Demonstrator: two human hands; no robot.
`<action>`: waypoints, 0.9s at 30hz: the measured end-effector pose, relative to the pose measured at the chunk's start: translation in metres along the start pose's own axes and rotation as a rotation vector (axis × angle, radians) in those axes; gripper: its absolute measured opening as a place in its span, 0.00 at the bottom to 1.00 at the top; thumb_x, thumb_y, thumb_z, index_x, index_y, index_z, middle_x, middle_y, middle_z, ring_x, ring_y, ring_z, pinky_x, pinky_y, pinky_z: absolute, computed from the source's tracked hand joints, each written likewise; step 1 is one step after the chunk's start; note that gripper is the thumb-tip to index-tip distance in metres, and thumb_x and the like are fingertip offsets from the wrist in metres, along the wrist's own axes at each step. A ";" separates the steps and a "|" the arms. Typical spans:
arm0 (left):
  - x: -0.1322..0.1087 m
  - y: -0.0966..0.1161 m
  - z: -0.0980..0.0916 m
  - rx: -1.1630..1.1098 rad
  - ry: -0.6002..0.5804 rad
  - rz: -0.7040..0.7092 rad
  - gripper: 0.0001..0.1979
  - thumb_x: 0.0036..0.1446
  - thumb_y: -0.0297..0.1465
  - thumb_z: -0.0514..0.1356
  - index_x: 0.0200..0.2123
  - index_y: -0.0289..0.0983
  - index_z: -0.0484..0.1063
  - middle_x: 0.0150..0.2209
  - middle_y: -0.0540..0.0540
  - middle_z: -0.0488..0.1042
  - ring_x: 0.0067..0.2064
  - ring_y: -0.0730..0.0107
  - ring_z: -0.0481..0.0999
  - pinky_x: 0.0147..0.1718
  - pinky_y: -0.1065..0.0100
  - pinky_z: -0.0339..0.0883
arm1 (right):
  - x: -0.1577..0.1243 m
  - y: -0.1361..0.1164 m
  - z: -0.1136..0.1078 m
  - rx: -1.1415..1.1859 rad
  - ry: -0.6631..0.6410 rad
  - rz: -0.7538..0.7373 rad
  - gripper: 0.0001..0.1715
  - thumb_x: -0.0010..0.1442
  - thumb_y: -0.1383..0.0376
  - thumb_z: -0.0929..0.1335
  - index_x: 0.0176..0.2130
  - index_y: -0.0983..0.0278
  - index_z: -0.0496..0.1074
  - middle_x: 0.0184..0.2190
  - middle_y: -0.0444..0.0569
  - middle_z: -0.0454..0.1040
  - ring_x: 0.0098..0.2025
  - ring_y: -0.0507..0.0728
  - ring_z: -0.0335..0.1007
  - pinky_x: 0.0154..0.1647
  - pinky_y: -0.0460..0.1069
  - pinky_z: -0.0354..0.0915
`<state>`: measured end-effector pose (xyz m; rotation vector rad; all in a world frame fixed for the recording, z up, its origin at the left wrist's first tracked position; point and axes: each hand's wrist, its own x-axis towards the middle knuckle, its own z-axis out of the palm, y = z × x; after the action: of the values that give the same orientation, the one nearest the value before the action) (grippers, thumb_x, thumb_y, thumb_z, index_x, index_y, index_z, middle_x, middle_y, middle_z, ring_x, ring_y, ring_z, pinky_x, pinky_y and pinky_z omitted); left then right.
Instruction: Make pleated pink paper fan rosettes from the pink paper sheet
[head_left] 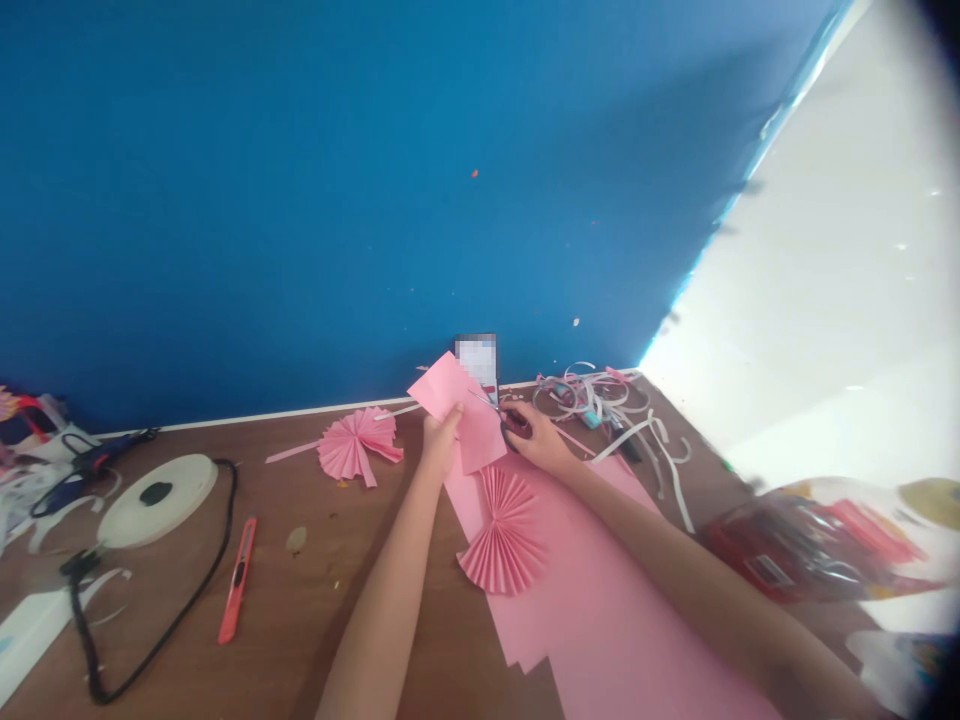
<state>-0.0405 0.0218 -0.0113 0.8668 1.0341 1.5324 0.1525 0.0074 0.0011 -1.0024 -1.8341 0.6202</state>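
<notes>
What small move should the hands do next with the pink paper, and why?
Probably close the dark-handled metal scissors in the right hand for one short snip: their blades seem to lie across the small pink paper sheet, which the left hand pinches at its lower edge.

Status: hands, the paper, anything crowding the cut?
Left hand pinching pink paper piece. Right hand gripping scissors, blades at the paper's edge. Pleated fan lies just below, on pink sheets.
</notes>
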 end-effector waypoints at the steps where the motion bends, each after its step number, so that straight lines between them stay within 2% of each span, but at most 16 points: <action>1: 0.000 0.000 0.000 -0.012 0.002 0.000 0.22 0.43 0.40 0.68 0.39 0.33 0.73 0.37 0.42 0.77 0.36 0.67 0.76 0.38 0.66 0.67 | 0.000 0.001 0.000 0.004 0.005 0.007 0.23 0.52 0.66 0.66 0.49 0.62 0.68 0.45 0.50 0.73 0.45 0.58 0.69 0.47 0.52 0.63; 7: -0.002 0.003 0.002 -0.054 -0.011 -0.005 0.24 0.43 0.39 0.68 0.42 0.33 0.73 0.41 0.40 0.77 0.40 0.64 0.77 0.40 0.65 0.68 | 0.001 0.000 -0.001 0.021 -0.003 0.023 0.22 0.53 0.65 0.66 0.49 0.62 0.68 0.44 0.50 0.73 0.43 0.57 0.69 0.46 0.52 0.63; 12: -0.002 0.004 0.002 -0.034 0.038 -0.028 0.28 0.38 0.40 0.70 0.42 0.32 0.73 0.36 0.40 0.78 0.40 0.61 0.77 0.39 0.64 0.68 | 0.000 -0.001 -0.002 0.054 -0.030 0.011 0.21 0.54 0.66 0.65 0.49 0.62 0.67 0.44 0.49 0.72 0.43 0.56 0.69 0.47 0.51 0.62; 19: 0.000 0.000 0.001 -0.057 0.026 -0.007 0.25 0.43 0.41 0.68 0.42 0.32 0.72 0.43 0.38 0.76 0.42 0.61 0.77 0.40 0.65 0.69 | 0.000 0.003 -0.001 0.075 -0.049 0.032 0.21 0.54 0.66 0.65 0.49 0.62 0.67 0.44 0.49 0.72 0.43 0.56 0.68 0.47 0.51 0.63; 27: -0.002 0.000 0.002 -0.018 -0.009 0.000 0.26 0.41 0.40 0.69 0.43 0.33 0.73 0.43 0.38 0.77 0.43 0.59 0.77 0.42 0.61 0.69 | 0.000 0.004 -0.001 0.086 -0.044 0.044 0.19 0.55 0.64 0.66 0.47 0.62 0.69 0.42 0.49 0.73 0.41 0.56 0.69 0.44 0.51 0.63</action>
<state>-0.0386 0.0203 -0.0110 0.8606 1.0126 1.5347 0.1544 0.0097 -0.0012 -0.9806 -1.8118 0.7474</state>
